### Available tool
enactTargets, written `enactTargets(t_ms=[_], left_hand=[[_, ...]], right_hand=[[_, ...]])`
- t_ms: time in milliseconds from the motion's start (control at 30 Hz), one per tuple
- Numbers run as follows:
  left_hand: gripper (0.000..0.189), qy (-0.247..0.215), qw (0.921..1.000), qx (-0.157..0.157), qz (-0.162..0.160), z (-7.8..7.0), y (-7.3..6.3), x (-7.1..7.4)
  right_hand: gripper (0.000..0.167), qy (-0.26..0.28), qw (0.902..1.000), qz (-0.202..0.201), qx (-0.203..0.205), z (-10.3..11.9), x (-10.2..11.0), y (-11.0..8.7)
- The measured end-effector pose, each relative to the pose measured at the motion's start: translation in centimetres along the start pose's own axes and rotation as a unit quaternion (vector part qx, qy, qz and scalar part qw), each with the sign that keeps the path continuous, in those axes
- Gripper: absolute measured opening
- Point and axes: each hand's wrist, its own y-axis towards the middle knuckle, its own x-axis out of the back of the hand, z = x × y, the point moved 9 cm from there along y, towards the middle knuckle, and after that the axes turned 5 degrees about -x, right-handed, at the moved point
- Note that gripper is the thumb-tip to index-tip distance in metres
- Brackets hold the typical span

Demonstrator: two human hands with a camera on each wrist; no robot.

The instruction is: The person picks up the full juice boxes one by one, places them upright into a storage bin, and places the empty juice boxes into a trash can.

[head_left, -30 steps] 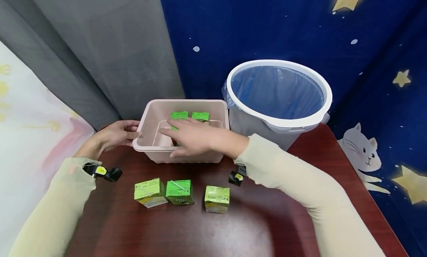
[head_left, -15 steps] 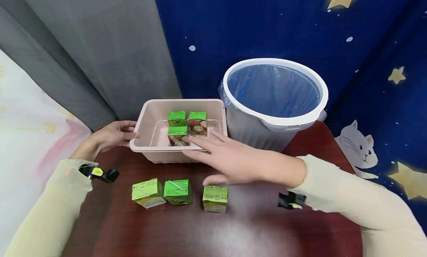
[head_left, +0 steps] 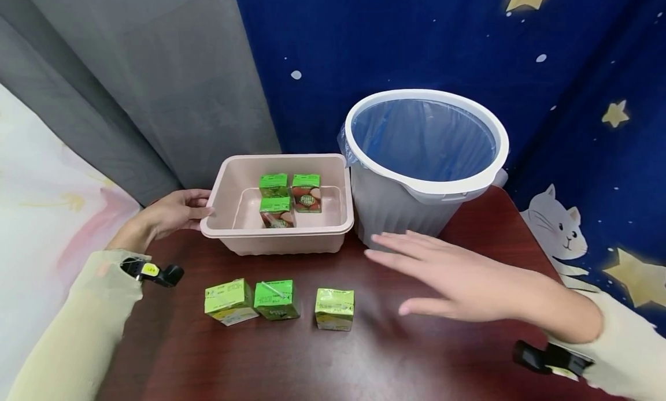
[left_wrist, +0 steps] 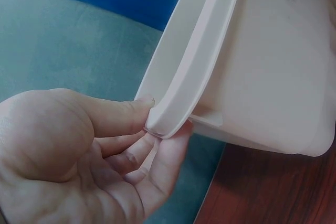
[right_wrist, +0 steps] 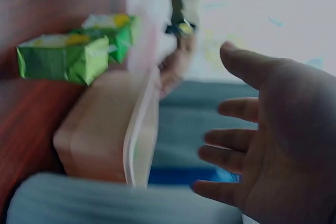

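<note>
My left hand (head_left: 174, 215) pinches the left rim of a pale pink plastic bin (head_left: 283, 232); in the left wrist view the thumb (left_wrist: 118, 116) lies on top of the rim with fingers curled beneath. Three drink cartons with green tops stand inside, among them a front carton (head_left: 277, 212) and a right carton (head_left: 307, 193) with red sides. My right hand (head_left: 463, 277) is over the table, fingers spread and holding nothing. In front of the bin stand a yellow-green carton (head_left: 230, 301), a green carton (head_left: 277, 300) with a straw on top, and another yellow-green carton (head_left: 335, 309).
A grey trash can (head_left: 406, 213) with a white rim and a clear liner stands right beside the bin. All of it is on a dark red wooden table (head_left: 250, 366). Behind hang a grey curtain (head_left: 156, 71) and a blue curtain (head_left: 416, 37) with stars.
My right hand has drawn out of the bin and swung right over the table, uncovering the three cartons inside. My left hand keeps its place on the rim.
</note>
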Motion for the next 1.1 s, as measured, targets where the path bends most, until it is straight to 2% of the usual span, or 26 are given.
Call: enactTargets(t_ms=[200, 367, 533, 667, 700, 733, 800, 833, 933, 1000, 1067, 1100], left_hand=[[0.063, -0.013, 0.9999, -0.005, 0.008, 0.0, 0.3, -0.2], [0.064, -0.011, 0.9999, -0.003, 0.006, -0.2, 0.3, -0.3], [0.065, -0.008, 1.0000, 0.001, 0.004, -0.2, 0.1, -0.2], [0.065, -0.011, 0.9999, 0.000, 0.003, -0.2, 0.0, -0.2], [0.065, -0.011, 0.9999, -0.001, 0.004, -0.2, 0.0, -0.2], [0.065, -0.011, 0.9999, -0.002, 0.004, -0.2, 0.0, -0.2], [0.065, -0.011, 0.9999, -0.003, 0.004, -0.2, 0.0, -0.2], [0.065, -0.012, 0.9999, -0.004, 0.004, -0.2, 0.0, -0.2], [0.064, -0.013, 0.9999, -0.006, 0.005, -0.2, -0.1, -0.2], [0.064, -0.014, 0.9999, -0.006, 0.005, -0.2, 0.0, -0.2], [0.064, -0.013, 0.9999, -0.006, 0.005, -0.1, 0.0, -0.2], [0.064, -0.013, 0.9999, -0.006, 0.004, -0.1, 0.1, -0.1]], right_hand=[[0.071, 0.076, 0.9926, -0.031, -0.089, -3.3, 1.8, -5.3], [0.069, 0.118, 0.9788, -0.079, -0.147, -6.1, 3.7, -8.7], [0.053, 0.216, 0.9516, -0.113, -0.187, -10.0, 5.3, -10.3], [0.038, 0.267, 0.9222, -0.141, -0.242, -13.7, 6.5, -11.0], [0.036, 0.284, 0.9135, -0.147, -0.252, -14.6, 6.8, -11.1], [0.035, 0.314, 0.9008, -0.151, -0.259, -15.6, 7.0, -11.1], [0.033, 0.383, 0.8709, -0.159, -0.263, -17.3, 7.3, -11.1], [0.034, 0.430, 0.8523, -0.160, -0.251, -18.0, 7.4, -10.9], [0.036, 0.563, 0.7846, -0.153, -0.210, -19.9, 7.8, -10.2], [0.036, 0.605, 0.7523, -0.154, -0.210, -21.1, 8.1, -9.7], [0.034, 0.614, 0.7364, -0.160, -0.234, -22.3, 8.4, -9.3], [0.031, 0.607, 0.7359, -0.164, -0.252, -22.9, 8.6, -9.1]])
